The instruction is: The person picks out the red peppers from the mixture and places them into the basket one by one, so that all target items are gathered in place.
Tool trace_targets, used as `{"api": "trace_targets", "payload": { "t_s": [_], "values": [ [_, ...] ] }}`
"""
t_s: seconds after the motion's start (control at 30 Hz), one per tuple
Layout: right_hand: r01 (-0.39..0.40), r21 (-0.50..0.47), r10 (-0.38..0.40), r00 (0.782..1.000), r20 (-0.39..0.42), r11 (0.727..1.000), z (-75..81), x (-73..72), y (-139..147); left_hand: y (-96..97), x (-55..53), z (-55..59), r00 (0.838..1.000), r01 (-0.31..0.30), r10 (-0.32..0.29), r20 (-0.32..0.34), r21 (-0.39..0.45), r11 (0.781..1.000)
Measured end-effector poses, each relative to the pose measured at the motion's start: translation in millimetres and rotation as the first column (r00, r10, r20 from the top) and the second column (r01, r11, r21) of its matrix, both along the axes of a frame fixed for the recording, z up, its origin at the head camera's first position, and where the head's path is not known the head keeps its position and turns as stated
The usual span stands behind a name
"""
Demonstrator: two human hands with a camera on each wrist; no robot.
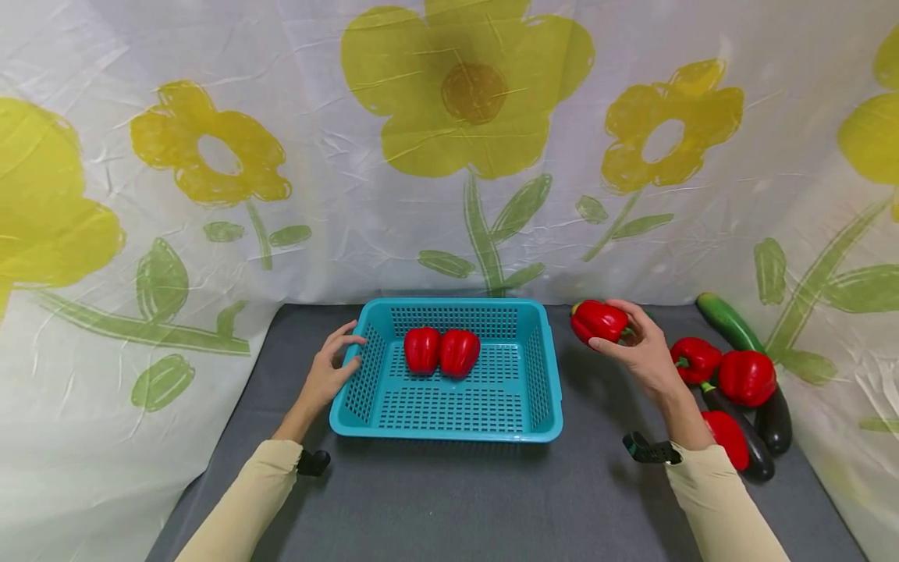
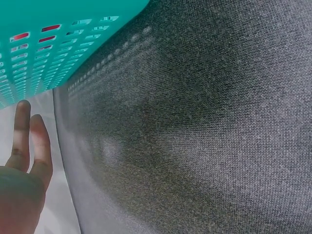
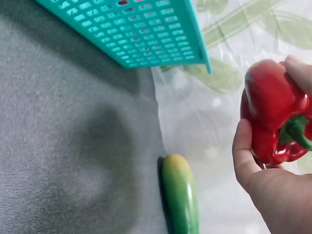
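A red bell pepper (image 1: 598,321) is held above the table by my right hand (image 1: 644,351), to the right of the basket. In the right wrist view, thumb and fingers grip the bell pepper (image 3: 273,105) around its sides, its green stem showing. My left hand (image 1: 332,367) is at the left rim of the turquoise basket (image 1: 449,434), fingers spread and loosely bent. Whether it touches the rim I cannot tell. Two red bell peppers, a left one (image 1: 422,350) and a right one (image 1: 460,353), lie side by side in the basket.
At the right of the grey-covered table (image 1: 449,499) lie more red bell peppers (image 1: 747,378), dark eggplants (image 1: 774,421) and a long green vegetable (image 1: 730,321) with a yellowish end. A flower-printed sheet (image 1: 337,234) hangs behind the table.
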State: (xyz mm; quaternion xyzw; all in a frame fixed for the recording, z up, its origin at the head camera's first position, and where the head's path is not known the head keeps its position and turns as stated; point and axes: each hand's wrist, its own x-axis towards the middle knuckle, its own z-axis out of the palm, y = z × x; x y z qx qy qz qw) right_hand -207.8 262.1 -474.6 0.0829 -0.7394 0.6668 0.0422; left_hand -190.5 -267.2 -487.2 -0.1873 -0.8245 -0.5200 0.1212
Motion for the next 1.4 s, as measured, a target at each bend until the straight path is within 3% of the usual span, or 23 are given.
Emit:
{"api": "trace_targets", "payload": {
  "t_s": [0.3, 0.6, 0.93, 1.4],
  "values": [
    [0.034, 0.012, -0.034, 0.999, -0.017, 0.999, 8.8, 1.9, -8, -0.6, -0.5, -0.5, 1.000, -0.004, 0.004, 0.007, 0.002, 1.000],
    [-0.053, -0.133, 0.054, 0.999, 0.003, 0.990, 10.1, 3.5, -15, -2.2, 0.5, -2.3, 1.000, -0.009, 0.009, 0.000, -0.006, 1.000],
    [-0.075, 0.003, 0.075, 0.997, -0.029, 0.997, 14.4, 3.8, -25, -1.5, -1.0, -2.7, 1.000, -0.009, 0.009, 0.007, 0.003, 1.000],
    [-0.119, -0.082, 0.115, 0.992, -0.049, 0.990, 18.4, -0.5, -47, -1.5, -0.5, -3.4, 1.000, -0.001, 0.001, 0.002, 0.005, 1.000]
  ]
}}
